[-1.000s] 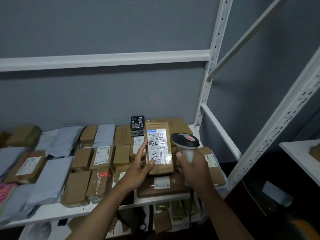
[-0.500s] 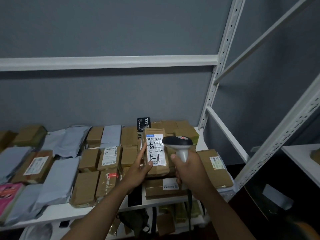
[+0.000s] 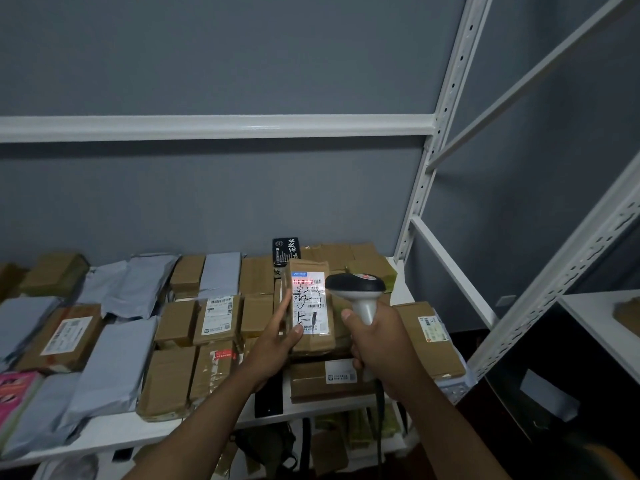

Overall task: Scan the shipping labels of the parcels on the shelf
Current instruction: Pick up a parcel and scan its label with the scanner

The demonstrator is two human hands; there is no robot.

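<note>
Parcel (image 3: 310,303) in brown card stands tilted up near the right end of the shelf (image 3: 114,433), its long axis running away from me and its shipping label (image 3: 309,301) facing me. My left hand (image 3: 277,341) holds it from the left, thumb on the label's lower edge, fingers (image 3: 282,308) straight along its side. My right hand (image 3: 377,341), curled round the scanner (image 3: 358,292), sits just beside it on the right; red light falls across the top barcode. Other boxes and grey mailers (image 3: 110,365) crowd the shelf; nothing blocks the beam.
</note>
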